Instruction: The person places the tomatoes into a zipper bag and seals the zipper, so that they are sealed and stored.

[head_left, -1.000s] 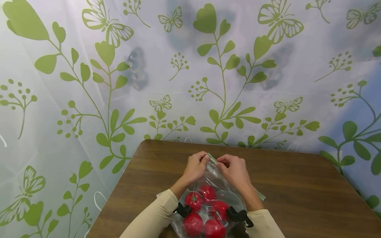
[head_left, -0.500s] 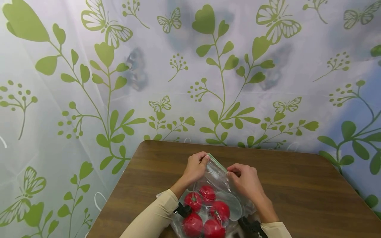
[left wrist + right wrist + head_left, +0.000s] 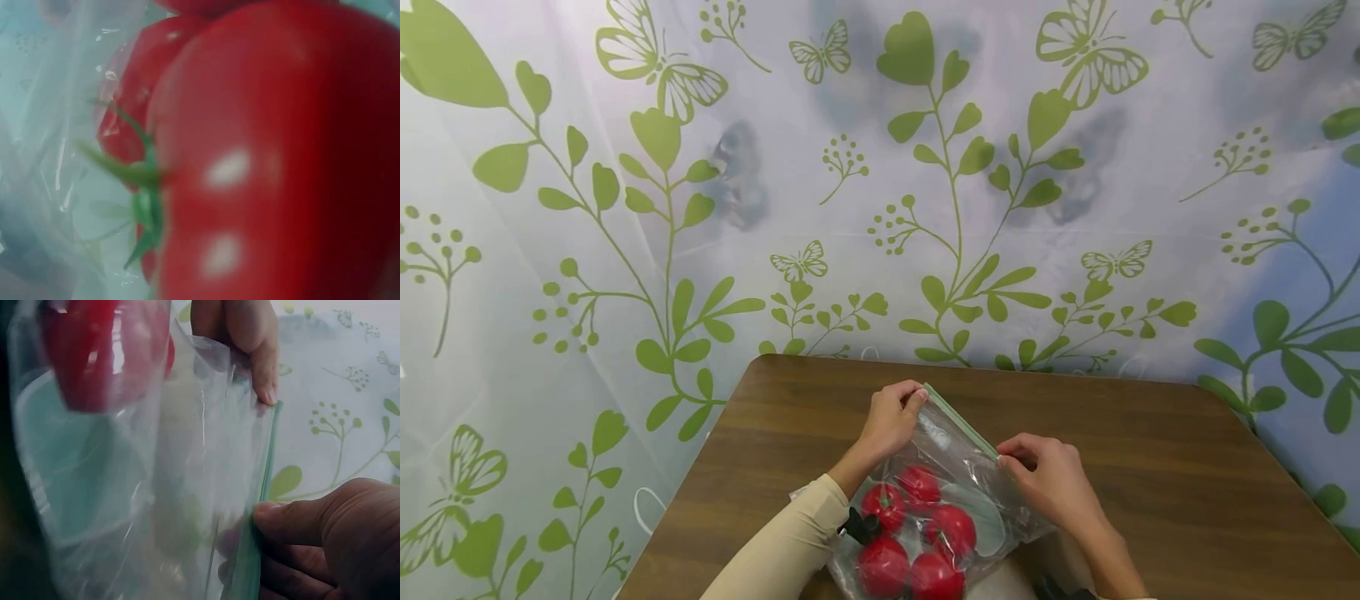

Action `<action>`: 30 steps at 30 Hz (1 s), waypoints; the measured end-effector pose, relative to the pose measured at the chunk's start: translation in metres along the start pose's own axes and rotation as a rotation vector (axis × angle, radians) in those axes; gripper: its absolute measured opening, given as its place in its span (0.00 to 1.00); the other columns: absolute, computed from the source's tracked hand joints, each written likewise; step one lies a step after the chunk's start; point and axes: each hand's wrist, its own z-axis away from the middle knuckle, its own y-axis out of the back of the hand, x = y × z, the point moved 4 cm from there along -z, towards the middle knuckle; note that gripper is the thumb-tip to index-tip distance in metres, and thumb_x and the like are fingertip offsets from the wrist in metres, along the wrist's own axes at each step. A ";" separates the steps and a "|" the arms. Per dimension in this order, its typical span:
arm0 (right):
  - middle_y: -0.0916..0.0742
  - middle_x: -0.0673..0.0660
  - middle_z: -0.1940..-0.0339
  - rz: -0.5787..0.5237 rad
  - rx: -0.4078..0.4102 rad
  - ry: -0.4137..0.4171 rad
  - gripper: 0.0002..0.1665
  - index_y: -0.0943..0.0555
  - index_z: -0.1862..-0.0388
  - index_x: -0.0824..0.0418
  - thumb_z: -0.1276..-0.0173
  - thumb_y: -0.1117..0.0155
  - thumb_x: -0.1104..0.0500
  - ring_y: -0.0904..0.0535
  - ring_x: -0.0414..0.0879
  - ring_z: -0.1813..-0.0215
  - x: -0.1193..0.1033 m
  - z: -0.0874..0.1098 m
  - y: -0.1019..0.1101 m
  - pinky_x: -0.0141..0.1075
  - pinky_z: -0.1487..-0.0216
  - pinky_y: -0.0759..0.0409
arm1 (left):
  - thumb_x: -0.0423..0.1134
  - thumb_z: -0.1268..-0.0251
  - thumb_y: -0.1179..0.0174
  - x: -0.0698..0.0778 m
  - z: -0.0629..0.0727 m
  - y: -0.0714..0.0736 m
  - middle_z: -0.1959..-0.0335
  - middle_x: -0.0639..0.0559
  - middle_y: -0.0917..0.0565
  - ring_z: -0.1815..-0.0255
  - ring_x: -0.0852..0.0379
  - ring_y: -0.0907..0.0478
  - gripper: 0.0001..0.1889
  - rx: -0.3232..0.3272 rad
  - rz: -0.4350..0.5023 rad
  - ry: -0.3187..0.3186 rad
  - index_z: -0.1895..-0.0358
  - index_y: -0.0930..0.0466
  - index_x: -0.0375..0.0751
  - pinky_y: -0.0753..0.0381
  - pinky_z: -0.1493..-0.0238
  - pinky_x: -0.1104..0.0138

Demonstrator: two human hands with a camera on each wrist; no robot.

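Several red tomatoes [image 3: 882, 565] lie inside a clear zip-top bag [image 3: 936, 437] with a green seal strip along its top. My left hand [image 3: 889, 423] pinches the far left end of that strip. Lower down the same edge, my right hand [image 3: 1051, 477] pinches the strip between thumb and fingers. In the right wrist view the green seal [image 3: 269, 450] runs from the left hand [image 3: 247, 334] to the right thumb [image 3: 294, 519]. One tomato [image 3: 250, 125] with a green stem fills most of the left wrist view, where the left hand does not show.
The bag is on a brown wooden table [image 3: 1150, 492]. Behind the table hangs a pale curtain [image 3: 1000, 208] printed with green leaves and butterflies. A pale oval panel [image 3: 981, 512] shows on the bag beside the tomatoes.
My right hand has slid along the green seal, rightward and toward me, away from the left hand. The left hand keeps its pinch at the far end, and more of the strip shows.
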 end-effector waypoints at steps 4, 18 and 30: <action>0.05 0.43 0.61 0.032 -0.015 -0.044 0.04 0.07 0.58 0.48 0.29 0.22 0.58 0.09 0.41 0.56 0.012 0.016 0.007 0.41 0.53 0.12 | 0.37 0.16 0.40 -0.002 0.000 0.003 0.67 0.52 0.11 0.67 0.61 0.24 0.10 0.023 -0.015 0.031 0.57 0.09 0.42 0.23 0.61 0.66; 0.06 0.41 0.62 0.103 -0.036 -0.093 0.05 0.08 0.58 0.46 0.30 0.20 0.56 0.09 0.40 0.59 0.046 0.052 0.022 0.38 0.56 0.14 | 0.38 0.16 0.40 -0.011 -0.004 0.007 0.75 0.56 0.22 0.73 0.60 0.28 0.10 -0.008 -0.010 0.084 0.57 0.10 0.41 0.27 0.67 0.67; 0.05 0.43 0.61 0.086 -0.050 -0.134 0.05 0.08 0.56 0.47 0.28 0.21 0.54 0.07 0.45 0.54 0.053 0.058 0.021 0.41 0.54 0.13 | 0.36 0.21 0.44 -0.010 -0.003 0.006 0.63 0.53 0.13 0.68 0.60 0.23 0.11 -0.091 0.044 0.166 0.50 0.12 0.41 0.24 0.64 0.67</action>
